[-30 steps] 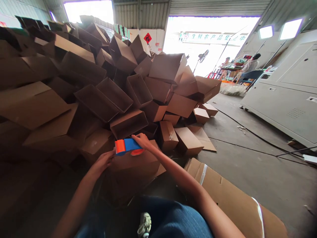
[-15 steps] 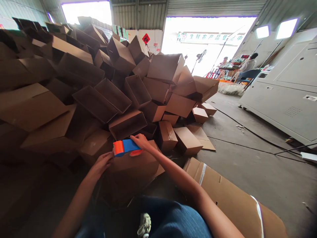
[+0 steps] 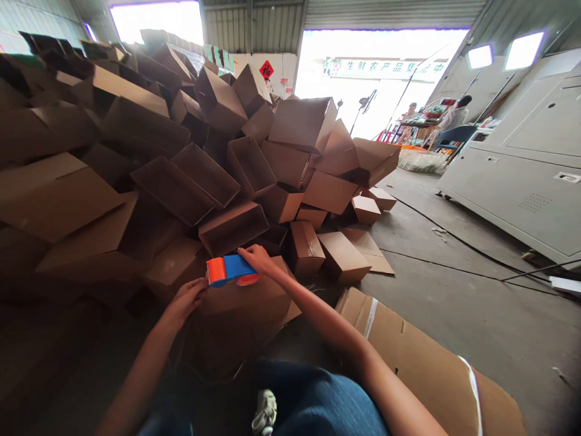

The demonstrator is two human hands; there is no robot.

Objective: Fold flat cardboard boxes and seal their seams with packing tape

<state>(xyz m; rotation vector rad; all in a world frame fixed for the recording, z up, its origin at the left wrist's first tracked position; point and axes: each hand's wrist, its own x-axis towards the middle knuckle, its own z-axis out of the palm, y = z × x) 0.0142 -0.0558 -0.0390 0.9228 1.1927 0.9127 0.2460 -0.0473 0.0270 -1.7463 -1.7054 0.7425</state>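
Note:
A blue and orange packing tape dispenser [image 3: 236, 267] is held over a brown cardboard box [image 3: 247, 309] in front of me. My right hand [image 3: 258, 258] is closed around the dispenser's right end. At its orange front end is my left hand [image 3: 190, 297], fingers drawn together beside the tape outlet. What those fingertips pinch, if anything, is too small and dark to make out. The box below is partly covered by my hands and the dispenser.
A tall heap of cardboard boxes [image 3: 254, 166] fills the left and middle. Flattened cartons bound with white straps [image 3: 408, 345] lie at my right. Beyond the floor cable [image 3: 458, 240] stands a large grey machine [image 3: 512, 163]. Two people sit far off near the bright doorway.
Almost nothing differs. The view has shifted very slightly, and both hands stay at the dispenser in the same pose.

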